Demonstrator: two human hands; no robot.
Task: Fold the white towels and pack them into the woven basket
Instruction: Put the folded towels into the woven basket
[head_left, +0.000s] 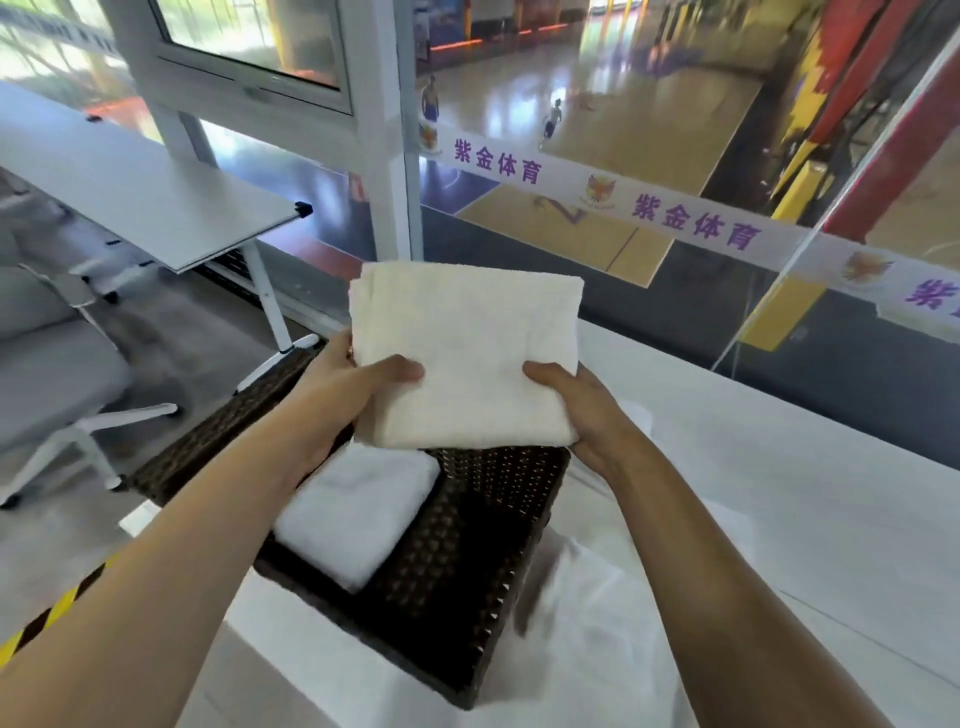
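We've got both arms stretched out in front of us, forearms angling in toward each other, holding a folded towel flat between our hands. Our left hand grips its left edge, thumb lying across the top and the other fingers curled underneath. Our right hand does the same at the near right corner, thumb on top, fingers hidden under the cloth. The towel hangs just beyond our thumbs, over the far end of the basket. Below our left wrist, a second towel lies folded inside the basket, which sits on the white table.
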